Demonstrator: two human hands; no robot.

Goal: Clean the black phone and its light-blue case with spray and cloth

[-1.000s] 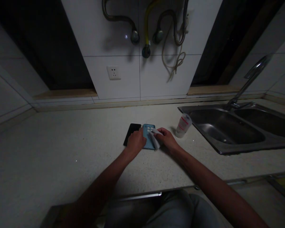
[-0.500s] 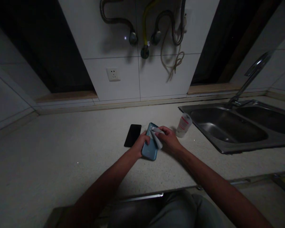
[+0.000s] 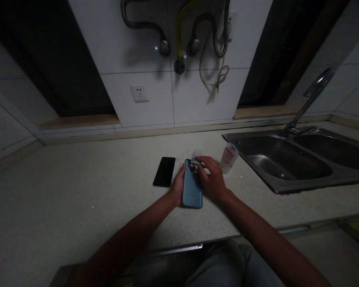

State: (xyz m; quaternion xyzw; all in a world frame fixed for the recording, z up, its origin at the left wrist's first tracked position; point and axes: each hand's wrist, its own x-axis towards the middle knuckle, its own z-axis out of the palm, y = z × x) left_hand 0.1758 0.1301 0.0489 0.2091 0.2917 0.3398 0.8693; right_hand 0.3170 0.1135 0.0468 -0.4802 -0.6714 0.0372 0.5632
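My left hand (image 3: pixel 178 185) grips the left side of a blue phone case (image 3: pixel 192 191), held just above the counter with its camera cutout at the far end. At that end, my right hand (image 3: pixel 212 175) pinches a white tissue (image 3: pixel 196 154) against the case; the tissue is blurred and partly hidden by the fingers. To the left of the case a black phone (image 3: pixel 164 171) lies flat on the counter. Beyond my right hand stands a clear cup with red print (image 3: pixel 228 158), near the sink.
A steel double sink (image 3: pixel 275 187) with a faucet (image 3: pixel 309 99) is set into the speckled counter (image 3: pixel 107 171) on the right. Hoses (image 3: pixel 143 24), valves and a wall socket (image 3: pixel 139 94) are on the tiled wall behind.
The case has turned more upright in view and come slightly nearer me. My right hand has moved the tissue up to the case's far end, uncovering the case's middle.
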